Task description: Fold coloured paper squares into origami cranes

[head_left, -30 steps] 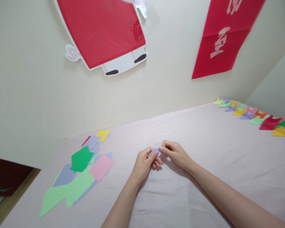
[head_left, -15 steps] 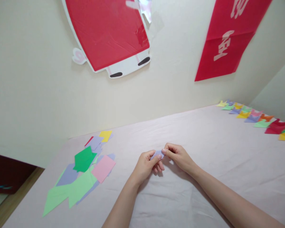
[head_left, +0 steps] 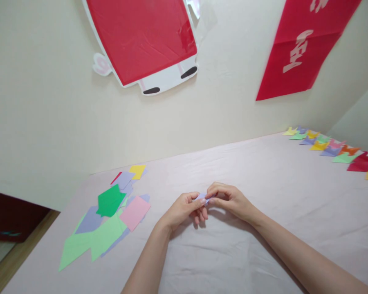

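Observation:
A small piece of lavender paper (head_left: 201, 197) is held just above the cloth-covered surface, between my two hands. My left hand (head_left: 185, 208) pinches its left part, thumb on top and the other fingers curled beneath. At the paper's right edge, my right hand (head_left: 228, 200) grips with thumb and fingertips. The fingers cover much of the paper, so its exact folded shape cannot be made out.
Loose paper sheets lie at left, among them a green sheet (head_left: 111, 201), a pink square (head_left: 135, 213) and a light green sheet (head_left: 107, 239). A row of folded paper shapes (head_left: 331, 151) runs along the right. The wall (head_left: 171, 126) rises behind the pale cloth (head_left: 221, 261).
My right hand's fingers have come further over the paper's right side, nearer my left hand. The whole view has shifted slightly.

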Motion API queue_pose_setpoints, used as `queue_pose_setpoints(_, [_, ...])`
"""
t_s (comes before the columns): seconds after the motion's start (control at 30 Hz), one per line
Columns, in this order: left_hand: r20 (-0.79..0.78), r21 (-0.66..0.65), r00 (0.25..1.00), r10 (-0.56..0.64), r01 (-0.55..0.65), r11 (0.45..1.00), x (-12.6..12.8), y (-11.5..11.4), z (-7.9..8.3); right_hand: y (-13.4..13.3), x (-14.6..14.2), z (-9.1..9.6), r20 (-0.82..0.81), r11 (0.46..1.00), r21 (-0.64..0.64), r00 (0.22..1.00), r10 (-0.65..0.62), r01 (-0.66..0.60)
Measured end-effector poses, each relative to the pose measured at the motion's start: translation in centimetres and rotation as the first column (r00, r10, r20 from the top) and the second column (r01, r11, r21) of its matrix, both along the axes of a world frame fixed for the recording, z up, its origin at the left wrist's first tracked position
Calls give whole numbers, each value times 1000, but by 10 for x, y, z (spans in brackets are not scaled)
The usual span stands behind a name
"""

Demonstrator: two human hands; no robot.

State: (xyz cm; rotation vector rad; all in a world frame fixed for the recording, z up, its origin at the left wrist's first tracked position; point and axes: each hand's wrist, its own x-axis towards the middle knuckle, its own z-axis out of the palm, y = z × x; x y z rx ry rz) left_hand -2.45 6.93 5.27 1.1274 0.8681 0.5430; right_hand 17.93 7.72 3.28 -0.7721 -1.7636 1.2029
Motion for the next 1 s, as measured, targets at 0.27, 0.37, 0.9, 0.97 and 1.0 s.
queue_pose_setpoints(0.27, [68, 180, 955, 288, -296, 938, 13, -4, -6, 3, 0, -9, -22, 983, -119, 990, -140, 137])
queue_pose_setpoints(0.37, [97, 237, 935, 340, -353, 905, 19, -4, -13, 2, -2, -11, -8, 973, -133, 982, -190, 187])
queue_pose_setpoints(0.9, [131, 289, 878, 461, -478, 829, 32, -8, -22, -2, -5, 3, 18, 939, 216, 961, -277, 267])
queue_pose_setpoints(0.97, [131, 280, 874, 468, -485, 828, 32, -9, -20, -2, -5, 4, 32, 933, 236, 958, -286, 271])
queue_pose_setpoints(1.0, [129, 282, 873, 470, -487, 827, 32, -9, -20, -2, -5, 4, 37, 930, 247, 956, -289, 272])
